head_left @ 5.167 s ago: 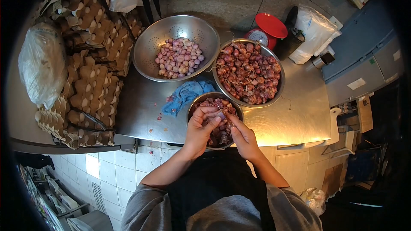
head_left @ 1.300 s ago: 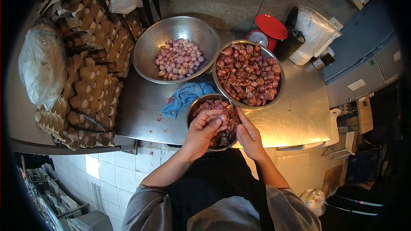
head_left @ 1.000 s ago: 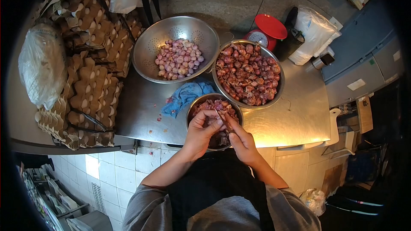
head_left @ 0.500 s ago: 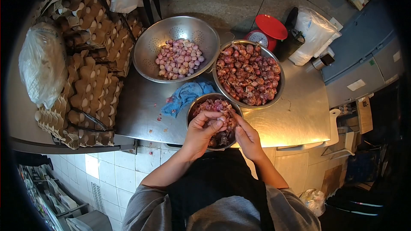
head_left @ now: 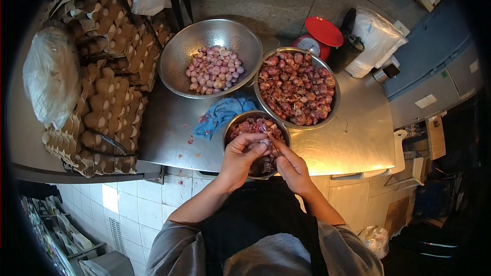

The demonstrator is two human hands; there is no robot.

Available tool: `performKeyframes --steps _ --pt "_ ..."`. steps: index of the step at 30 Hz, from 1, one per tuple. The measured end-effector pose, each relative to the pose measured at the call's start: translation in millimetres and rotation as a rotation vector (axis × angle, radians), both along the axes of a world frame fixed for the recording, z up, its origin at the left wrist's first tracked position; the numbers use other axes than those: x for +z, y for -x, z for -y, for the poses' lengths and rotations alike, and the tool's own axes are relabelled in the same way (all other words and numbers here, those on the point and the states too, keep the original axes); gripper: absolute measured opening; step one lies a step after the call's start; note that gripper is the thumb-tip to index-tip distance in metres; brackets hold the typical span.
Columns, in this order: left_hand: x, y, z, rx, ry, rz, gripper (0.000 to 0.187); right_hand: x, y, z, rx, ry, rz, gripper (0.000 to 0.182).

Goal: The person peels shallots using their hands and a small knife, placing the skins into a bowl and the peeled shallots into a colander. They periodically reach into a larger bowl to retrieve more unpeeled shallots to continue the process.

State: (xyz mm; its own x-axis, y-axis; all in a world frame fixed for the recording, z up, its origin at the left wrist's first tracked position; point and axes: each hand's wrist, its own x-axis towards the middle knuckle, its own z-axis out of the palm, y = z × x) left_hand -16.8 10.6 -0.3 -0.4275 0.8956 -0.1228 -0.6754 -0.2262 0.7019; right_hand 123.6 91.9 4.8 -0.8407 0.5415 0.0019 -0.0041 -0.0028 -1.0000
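My left hand (head_left: 239, 158) is closed around a shallot (head_left: 266, 143), pale where it shows between the fingertips. Close against it, my right hand (head_left: 294, 171) has its fingers pinched together at the shallot; what lies in that pinch is too small to make out. Both hands are over a small metal bowl (head_left: 228, 145) of reddish shallot skins (head_left: 255, 124). Behind it on the right stands a larger steel bowl (head_left: 335, 107) full of unpeeled shallots (head_left: 296, 87). A metal colander (head_left: 176, 64) at the back left holds peeled, pinkish shallots (head_left: 214, 70).
A blue cloth (head_left: 221, 116) lies left of the small bowl on the steel table (head_left: 169, 138). Stacked egg trays (head_left: 110, 112) and a plastic bag (head_left: 51, 76) crowd the left. A red kitchen scale (head_left: 323, 33) and a white bag (head_left: 373, 41) stand at the back right.
My right hand has shifted slightly left and down, its fingers curled closer to the shallot. My left hand stays nearly in place.
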Motion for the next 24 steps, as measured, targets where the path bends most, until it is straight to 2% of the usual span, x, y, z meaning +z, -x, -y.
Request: performKeyframes --steps 10,14,17,24 --pt "2.5 -1.2 -1.0 0.0 0.004 -0.096 0.026 3.9 -2.7 -3.7 0.002 -0.034 0.033 0.042" --pt "3.3 -2.6 -1.0 0.071 0.015 -0.276 0.029 14.0 -3.4 -3.6 0.017 -0.292 0.111 0.041" --pt "0.6 -2.5 -0.4 0.087 0.021 -0.346 0.029 18.5 -5.0 -3.7 0.021 -0.392 0.16 0.04" --pt "5.6 -4.3 -0.1 0.091 0.017 -0.33 0.03 9.9 -4.0 -2.9 -0.022 -0.337 0.06 0.039"
